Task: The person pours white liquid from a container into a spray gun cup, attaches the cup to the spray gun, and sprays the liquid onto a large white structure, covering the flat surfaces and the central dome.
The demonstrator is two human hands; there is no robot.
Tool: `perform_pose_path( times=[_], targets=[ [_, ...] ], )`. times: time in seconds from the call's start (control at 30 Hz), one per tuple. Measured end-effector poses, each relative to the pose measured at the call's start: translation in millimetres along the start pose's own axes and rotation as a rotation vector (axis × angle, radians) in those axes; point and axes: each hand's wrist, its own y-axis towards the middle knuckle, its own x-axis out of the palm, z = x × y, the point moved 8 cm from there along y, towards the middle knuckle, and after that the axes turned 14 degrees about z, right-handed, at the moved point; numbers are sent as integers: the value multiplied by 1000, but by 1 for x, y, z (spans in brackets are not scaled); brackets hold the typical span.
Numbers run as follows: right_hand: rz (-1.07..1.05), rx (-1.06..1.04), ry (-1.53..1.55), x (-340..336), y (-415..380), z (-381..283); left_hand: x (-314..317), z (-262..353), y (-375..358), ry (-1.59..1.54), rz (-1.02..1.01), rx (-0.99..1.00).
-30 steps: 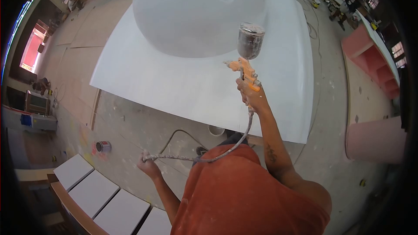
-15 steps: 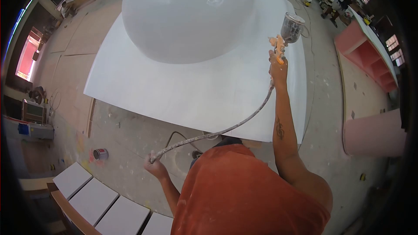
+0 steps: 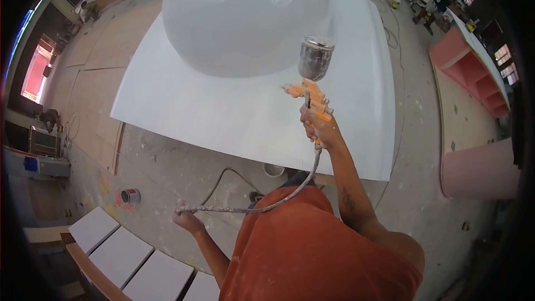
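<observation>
My right hand (image 3: 321, 125) is wrapped round the grip of an orange spray gun (image 3: 310, 96), whose nozzle points left. On top of the gun sits a paint-smeared metal cup (image 3: 316, 58). A spattered air hose (image 3: 278, 203) runs from the base of the grip, across my front, to my left hand (image 3: 188, 218), which is closed round it. Beneath the gun spreads a large white panel (image 3: 234, 117), with a big glossy white dome (image 3: 245, 28) rising from it. Whether the gun is spraying cannot be made out.
Several white boards (image 3: 121, 249) lie at the lower left near a paint can (image 3: 130, 196). A bucket (image 3: 273, 170) stands by the panel's near edge. Pink shelving (image 3: 465, 69) is on the right. Another person (image 3: 436, 4) is at the far right, and a cable (image 3: 402, 89) crosses the floor.
My right hand has moved left and nearer with the spray gun, which has turned so its nozzle faces left. My left hand has shifted slightly left and down, and the hose hangs lower.
</observation>
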Motion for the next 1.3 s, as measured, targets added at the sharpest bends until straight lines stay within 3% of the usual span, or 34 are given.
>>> perform_pose_path(
  times=[0.17,0.33,0.43,0.53,0.73,0.9,1.13,1.3],
  targets=[
    [-52,25,-105,-4,-1,12,2,-2,11,-32,-45,38],
    [247,-16,-80,-59,28,19,12,7,-4,5,-91,82],
    [342,-67,-102,-106,63,0,23,8,-25,-16,-32,7],
    [493,-127,-172,-142,95,-29,36,2,-37,159,-114,144],
    [688,-328,-182,-154,107,-66,56,5,-58,120,-155,147],
    [587,-193,-170,-147,104,-40,55,23,-66,-9,-75,-74],
    [290,42,-37,-48,50,47,-14,7,-8,-78,70,-74],
    [108,94,16,11,26,57,-52,13,11,-159,104,-74]
  ],
)
